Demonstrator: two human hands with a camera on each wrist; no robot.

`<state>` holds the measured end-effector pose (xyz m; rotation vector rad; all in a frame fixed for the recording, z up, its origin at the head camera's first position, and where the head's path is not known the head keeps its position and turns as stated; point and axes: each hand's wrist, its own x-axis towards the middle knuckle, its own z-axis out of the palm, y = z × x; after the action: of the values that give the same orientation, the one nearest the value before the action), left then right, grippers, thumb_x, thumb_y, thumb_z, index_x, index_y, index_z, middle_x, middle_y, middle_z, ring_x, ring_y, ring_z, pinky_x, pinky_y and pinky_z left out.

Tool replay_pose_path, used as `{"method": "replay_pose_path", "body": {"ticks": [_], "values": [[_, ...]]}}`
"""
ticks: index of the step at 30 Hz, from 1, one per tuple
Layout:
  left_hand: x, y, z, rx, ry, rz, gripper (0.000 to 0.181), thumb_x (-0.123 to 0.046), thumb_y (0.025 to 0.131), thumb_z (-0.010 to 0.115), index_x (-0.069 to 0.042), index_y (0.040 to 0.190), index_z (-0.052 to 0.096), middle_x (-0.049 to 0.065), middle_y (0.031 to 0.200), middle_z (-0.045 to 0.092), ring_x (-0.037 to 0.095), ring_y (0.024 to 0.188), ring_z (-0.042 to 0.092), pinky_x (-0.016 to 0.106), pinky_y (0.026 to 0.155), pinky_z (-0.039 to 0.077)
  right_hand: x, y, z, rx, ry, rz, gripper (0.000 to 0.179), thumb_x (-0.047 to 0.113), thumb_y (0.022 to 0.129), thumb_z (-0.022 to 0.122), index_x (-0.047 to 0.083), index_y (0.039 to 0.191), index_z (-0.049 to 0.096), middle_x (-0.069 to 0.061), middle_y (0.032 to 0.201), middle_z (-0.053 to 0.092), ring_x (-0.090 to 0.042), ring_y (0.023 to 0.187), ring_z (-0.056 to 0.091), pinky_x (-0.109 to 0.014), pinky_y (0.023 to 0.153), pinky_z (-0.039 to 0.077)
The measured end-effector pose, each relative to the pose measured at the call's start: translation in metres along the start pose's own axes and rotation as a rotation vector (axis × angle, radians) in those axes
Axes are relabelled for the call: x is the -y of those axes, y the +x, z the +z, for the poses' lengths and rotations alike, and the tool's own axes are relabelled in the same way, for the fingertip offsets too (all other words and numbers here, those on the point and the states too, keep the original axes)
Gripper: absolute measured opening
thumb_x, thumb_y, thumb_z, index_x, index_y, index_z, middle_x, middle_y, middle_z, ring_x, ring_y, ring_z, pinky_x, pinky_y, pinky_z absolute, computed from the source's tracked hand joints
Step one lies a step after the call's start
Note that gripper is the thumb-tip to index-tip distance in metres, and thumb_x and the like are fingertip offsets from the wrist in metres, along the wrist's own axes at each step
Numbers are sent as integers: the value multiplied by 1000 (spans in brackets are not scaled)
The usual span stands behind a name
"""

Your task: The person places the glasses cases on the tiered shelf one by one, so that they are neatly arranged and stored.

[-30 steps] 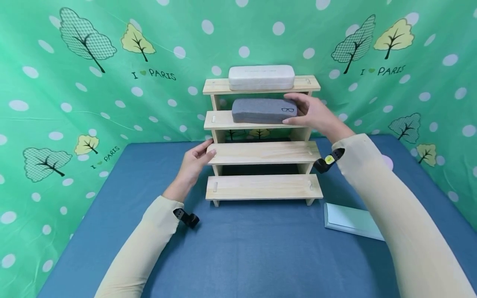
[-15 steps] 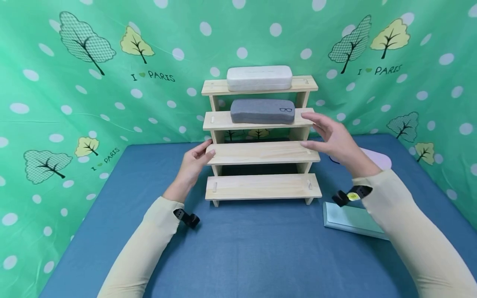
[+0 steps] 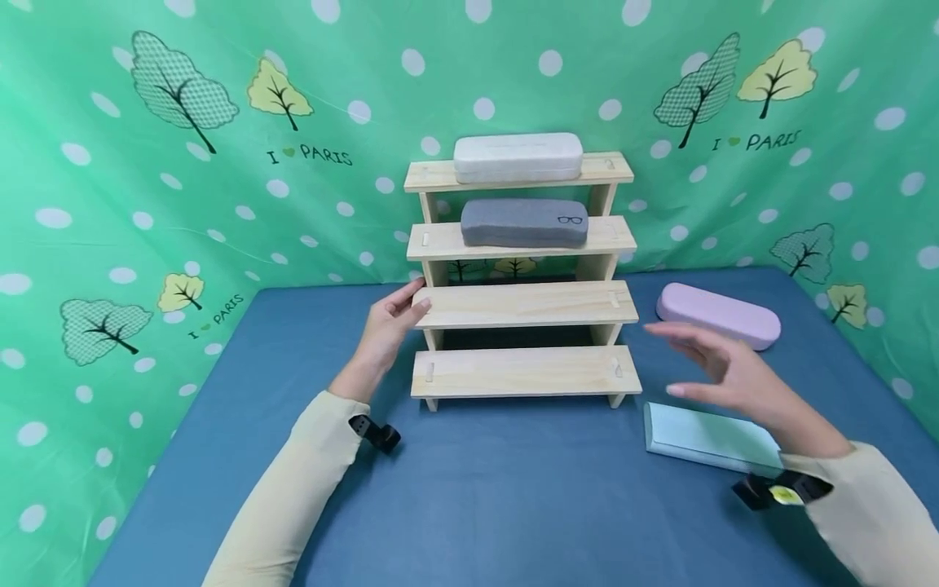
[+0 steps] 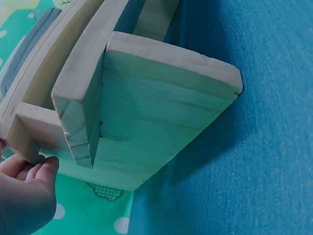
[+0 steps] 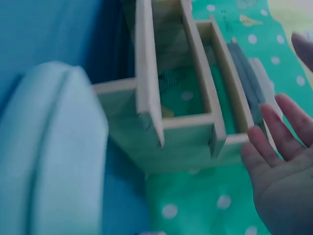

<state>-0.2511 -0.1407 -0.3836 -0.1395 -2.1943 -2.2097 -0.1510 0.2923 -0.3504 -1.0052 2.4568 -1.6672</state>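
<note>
Gray glasses case rests on the second-highest tier of the wooden rack, its placing apparently done: your right hand, empty, thumb and fingers apart, has withdrawn toward the right edge of the worktop; your left hand grips the rack's left edge.

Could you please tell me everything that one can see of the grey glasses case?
The grey glasses case is long, with rounded edges and a matte, fabric-like look. A small dark glasses print sits near its right end in the head view. It looks closed and lies lengthwise on the second shelf from the top of the wooden stand. That shelf supports it; neither the left hand nor the right hand touches it.
</note>
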Motion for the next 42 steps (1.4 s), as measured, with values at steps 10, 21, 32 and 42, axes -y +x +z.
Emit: {"method": "replay_pose_path", "body": {"ticks": [10,21,32,42], "values": [[3,-1,6,11,-26,-3,51,-8,92,61,-2,140,43,12,145,42,19,132,40,27,104,38,-15,-73,-15,28,-97,157,60,-17,77,62,-4,133,46,8,132,53,4,122,45,-8,93,37],[3,-2,6,-2,-36,6,50,-6,92,60,0,139,43,14,144,42,21,132,40,26,104,38,-45,-123,-28,-50,-230,308,56,-9,80,67,-2,133,48,20,128,52,10,116,43,-6,82,36],[-5,-2,5,24,-46,-9,52,-6,92,59,0,140,41,13,146,39,22,133,39,27,105,36,-66,-141,-32,-158,-227,345,58,-11,81,65,-3,135,44,20,127,50,13,118,40,-3,88,31],[-7,-5,1,20,-54,-12,53,-8,92,60,0,141,40,12,148,37,21,134,37,28,107,34,-73,-139,-33,-80,-190,446,64,-4,86,63,5,144,37,25,134,39,10,111,37,-8,78,33]]}}
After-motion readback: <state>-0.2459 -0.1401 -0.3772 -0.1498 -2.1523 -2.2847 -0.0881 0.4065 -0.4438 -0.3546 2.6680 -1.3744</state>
